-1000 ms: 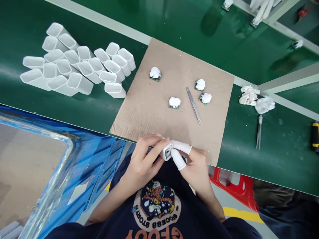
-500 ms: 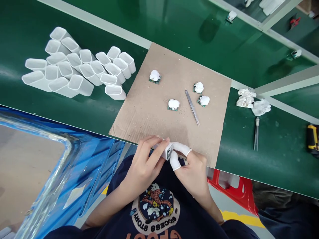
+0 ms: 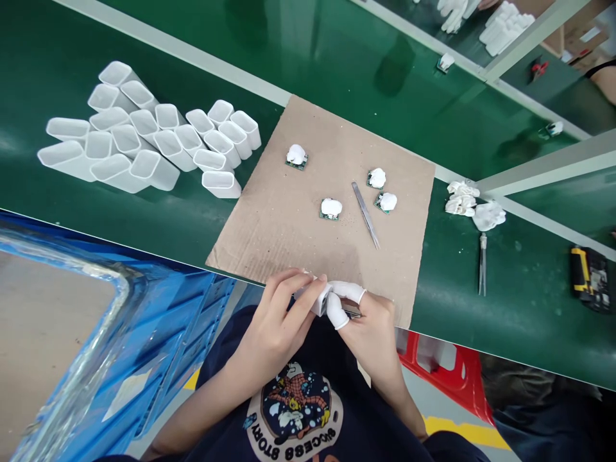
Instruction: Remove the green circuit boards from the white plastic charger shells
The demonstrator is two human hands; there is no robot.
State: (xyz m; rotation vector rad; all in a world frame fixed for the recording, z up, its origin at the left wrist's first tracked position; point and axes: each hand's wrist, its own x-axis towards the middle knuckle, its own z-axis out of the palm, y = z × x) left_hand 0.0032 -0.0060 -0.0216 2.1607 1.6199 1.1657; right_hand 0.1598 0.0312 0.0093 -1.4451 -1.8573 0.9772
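My left hand (image 3: 276, 324) is wrapped round a small white plastic housing (image 3: 318, 298) at the near edge of a cardboard sheet (image 3: 298, 224). My right hand (image 3: 368, 324), with white finger cots on thumb and forefinger, pinches the housing's open end; something small and dark shows by the fingers. On the cardboard lie several small circuit boards with white blobs (image 3: 331, 208) and metal tweezers (image 3: 364, 214).
A heap of empty white housings (image 3: 144, 144) lies on the green belt (image 3: 337, 58) at the left. White crumpled bits (image 3: 474, 205), a second tool (image 3: 482, 273) and a yellow-black device (image 3: 590, 278) lie at the right. A blue crate (image 3: 96, 321) stands at lower left. Another person's gloved hand (image 3: 452, 11) shows at the top.
The view has shifted slightly; both hands stay on the housing, and my right fingers have closed in tighter on its open end.
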